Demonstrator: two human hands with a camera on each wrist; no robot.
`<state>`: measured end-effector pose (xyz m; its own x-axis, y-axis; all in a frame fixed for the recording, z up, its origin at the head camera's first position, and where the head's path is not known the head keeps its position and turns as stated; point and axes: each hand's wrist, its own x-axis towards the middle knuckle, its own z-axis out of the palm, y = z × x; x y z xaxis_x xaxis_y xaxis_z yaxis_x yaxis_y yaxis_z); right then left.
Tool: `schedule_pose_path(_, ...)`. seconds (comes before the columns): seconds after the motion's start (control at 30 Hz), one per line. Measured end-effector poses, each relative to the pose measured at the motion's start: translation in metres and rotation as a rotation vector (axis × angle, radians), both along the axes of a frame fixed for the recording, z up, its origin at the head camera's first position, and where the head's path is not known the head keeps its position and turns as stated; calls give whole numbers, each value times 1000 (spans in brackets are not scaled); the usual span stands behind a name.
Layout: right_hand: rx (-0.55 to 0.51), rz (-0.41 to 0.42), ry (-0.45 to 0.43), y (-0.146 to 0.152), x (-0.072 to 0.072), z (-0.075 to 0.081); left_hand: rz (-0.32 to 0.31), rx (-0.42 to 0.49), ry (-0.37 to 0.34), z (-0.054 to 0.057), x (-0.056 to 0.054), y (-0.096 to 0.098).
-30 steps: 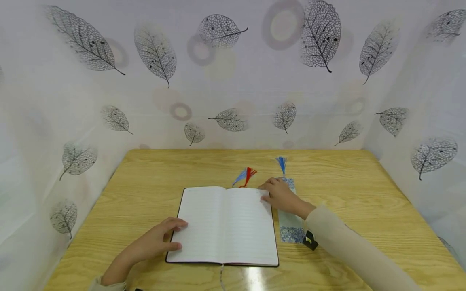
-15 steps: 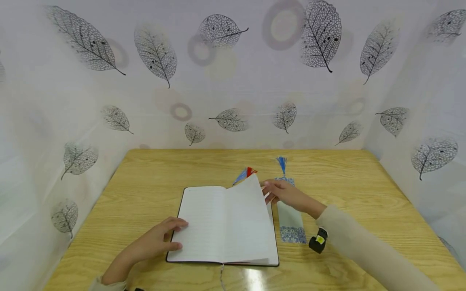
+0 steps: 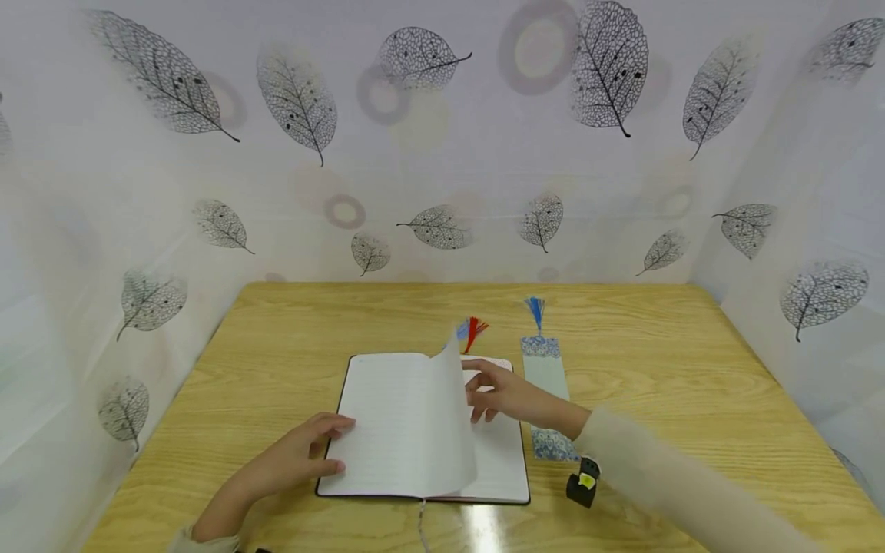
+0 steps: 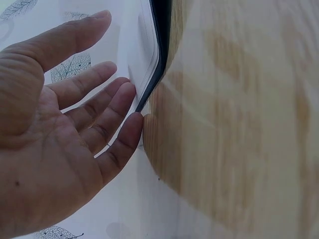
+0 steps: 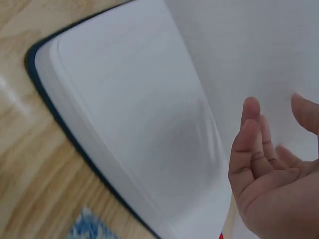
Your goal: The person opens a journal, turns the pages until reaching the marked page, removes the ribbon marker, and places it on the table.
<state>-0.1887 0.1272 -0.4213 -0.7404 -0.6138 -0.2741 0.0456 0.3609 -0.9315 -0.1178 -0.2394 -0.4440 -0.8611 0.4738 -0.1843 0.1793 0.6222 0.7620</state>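
An open notebook with lined pages and a dark cover lies on the wooden table. One of its right-hand pages stands raised and bowed toward the middle. My right hand is against that page, its fingers loosely bent; in the right wrist view the thumb is apart from the fingers. At the notebook's left edge rests my left hand, fingers spread and relaxed, the fingertips on the page margin. A pale bookmark with blue patterned ends lies right of the notebook, partly under the right forearm.
Behind the notebook, a red tassel and a light blue tassel stick out. A darker blue tassel extends from the bookmark's top. The notebook's ribbon hangs toward the front. Leaf-patterned cloth surrounds the table.
My right hand has moved from the notebook's upper right corner leftward, lifting the page and swinging it toward the middle. The left hand has stayed in place.
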Motion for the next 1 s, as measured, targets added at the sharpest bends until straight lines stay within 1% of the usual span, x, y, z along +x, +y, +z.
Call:
schedule_pose_path(0.2, 17, 7, -5, -25, 11, -8, 25, 28, -31, 1, 1, -2)
schedule_pose_path(0.37, 92, 26, 45, -44, 22, -15, 27, 46, -22, -1, 2, -7)
schedule_pose_path(0.53, 202, 53, 165, -57, 28, -17, 38, 69, -26, -3, 2, -11)
schedule_pose_path(0.67, 277, 42, 239, -64, 30, -19, 52, 61, -33, -3, 3, -14)
schedule_pose_path(0.83, 401, 45, 391, -72, 31, -25, 83, 66, -69, 0, 4, -18)
schedule_pose_path(0.9, 442, 51, 439, -74, 31, -27, 86, 74, -75, 1, 4, -19)
schedule_pose_path(1.0, 470, 58, 465, -77, 31, -27, 74, 96, -58, 3, 5, -21)
